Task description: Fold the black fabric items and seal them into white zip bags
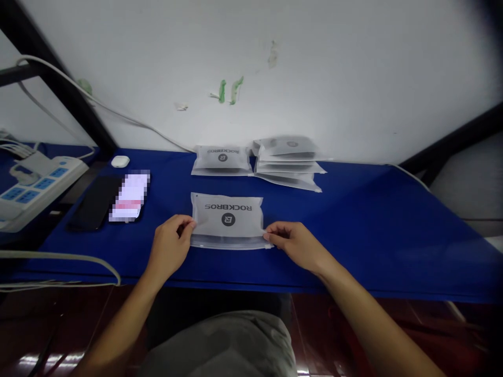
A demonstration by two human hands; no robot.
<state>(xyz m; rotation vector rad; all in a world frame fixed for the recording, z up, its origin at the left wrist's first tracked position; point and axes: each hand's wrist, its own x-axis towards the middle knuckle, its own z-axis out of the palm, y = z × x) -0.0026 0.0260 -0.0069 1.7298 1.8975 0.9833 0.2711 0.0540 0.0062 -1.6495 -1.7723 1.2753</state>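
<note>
A frosted zip bag (228, 214) printed ROCKBROS, with a round logo, lies on the blue table in front of me, its print upside down to me. Its zip edge faces my body, and the slider sits at the right corner. My left hand (173, 241) pinches the bag's left edge between thumb and forefinger. My right hand (291, 241) pinches the right edge just above the slider. Behind it, against the wall, rests another ROCKBROS bag (222, 159), and beside that is a pile of several similar bags (288, 162).
On the left of the blue table (373, 225) are a dark phone (94, 201), a phone with a lit, blurred screen (130, 196) and a white earbud case (120, 161). A power strip (35, 191) with cables lies farther left. A white wall (334, 78) stands behind.
</note>
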